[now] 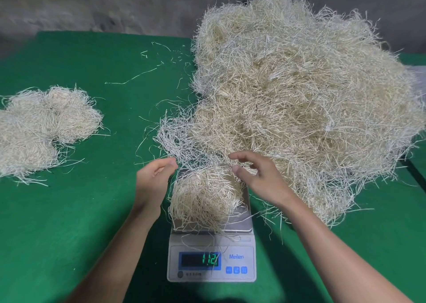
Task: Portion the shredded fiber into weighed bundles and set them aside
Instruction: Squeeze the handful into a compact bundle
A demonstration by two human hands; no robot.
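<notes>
Head view: my left grip (156, 178) sits at the left edge of the small pale tangled fibre bundle (207, 194), which lies on the pan of the white digital scale (173, 256). Its fingers are loosely curled and hold nothing. My right grip (255, 176) is at the bundle's upper right, fingers spread and relaxed. I cannot tell whether the thumb tip touches the strands.

Probable faults from this position:

1. False reading. The large loose heap of shredded fibre (299, 106) reaches the far side of the pan, and its fringe mingles with the bundle. Strands bridging the two would carry part of the load.
2. False reading. Several strands hang over the pan's front edge onto the scale body, and one crosses the lit green digits. These are partly supported off the pan and hinder reading.
3. Added load. Either grip resting on the bundle would inflate the figure.
4. Weight change on lifting. Tangled strands may drag extra fibre from the heap, or shed onto the green felt table (92, 199).
5. Mixing. The finished pale bundles (41, 127) lie well apart at the left; a carelessly placed portion could merge with them.
</notes>
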